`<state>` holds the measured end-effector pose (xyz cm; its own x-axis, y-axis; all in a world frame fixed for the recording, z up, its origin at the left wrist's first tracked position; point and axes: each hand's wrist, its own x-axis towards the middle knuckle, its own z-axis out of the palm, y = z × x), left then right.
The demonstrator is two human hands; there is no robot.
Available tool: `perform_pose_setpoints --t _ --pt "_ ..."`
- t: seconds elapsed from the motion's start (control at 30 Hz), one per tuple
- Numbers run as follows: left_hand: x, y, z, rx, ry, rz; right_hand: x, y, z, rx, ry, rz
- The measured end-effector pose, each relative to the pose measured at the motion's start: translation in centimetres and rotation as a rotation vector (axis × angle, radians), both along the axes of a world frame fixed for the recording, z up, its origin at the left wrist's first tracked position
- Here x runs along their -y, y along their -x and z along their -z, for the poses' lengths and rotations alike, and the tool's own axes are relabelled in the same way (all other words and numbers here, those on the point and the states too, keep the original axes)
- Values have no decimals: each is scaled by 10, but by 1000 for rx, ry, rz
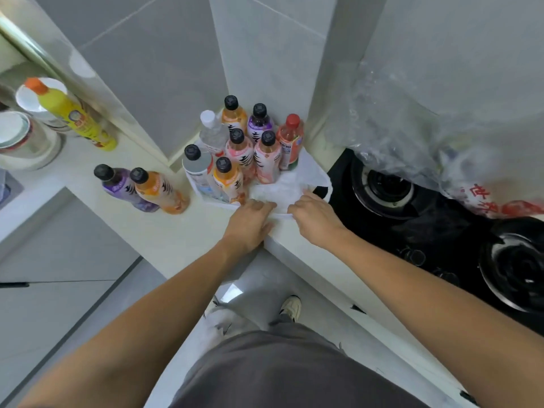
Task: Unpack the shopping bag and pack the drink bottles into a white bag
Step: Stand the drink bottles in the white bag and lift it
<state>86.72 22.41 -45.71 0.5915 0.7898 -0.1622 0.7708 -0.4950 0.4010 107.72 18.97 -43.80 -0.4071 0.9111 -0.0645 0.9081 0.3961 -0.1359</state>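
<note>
The white bag lies flattened on the pale countertop in the corner, eight drink bottles standing on or in it; which, I cannot tell. Both hands grasp its near edge: left hand pinching, right hand curled over it, fingertips hidden. Two more bottles stand apart, leftward. A crumpled clear shopping bag, partly cut off, covers the black hob.

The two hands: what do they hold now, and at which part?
Both the left hand and the right hand grip the white bag at its near rim, beside the bottles.
</note>
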Motion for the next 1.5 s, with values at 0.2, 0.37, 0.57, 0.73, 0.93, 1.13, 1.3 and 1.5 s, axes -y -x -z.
perform_pose_setpoints --t 0.2,0.37,0.57,0.73,0.93,1.13,1.3,1.5 --pt "3 9 8 -67 -81 39 -9 -24 10 29 153 -162" --pt "9 23 7 -91 -78 63 -28 -33 0 269 197 -192" --pt "14 35 3 -96 -79 50 -47 -43 6 314 105 -278" --pt "11 37 -1 -102 -28 22 -55 -46 -13 389 224 -185" --pt "11 41 1 -95 -27 12 -47 -51 -12 423 225 -129" --pt "16 74 -5 -14 -66 -45 -29 -24 -18 81 166 -109" --pt "27 120 -23 34 -126 -132 -14 41 -42 -173 128 -85" --pt "23 188 -61 139 -315 -147 -9 136 -55 -452 76 19"
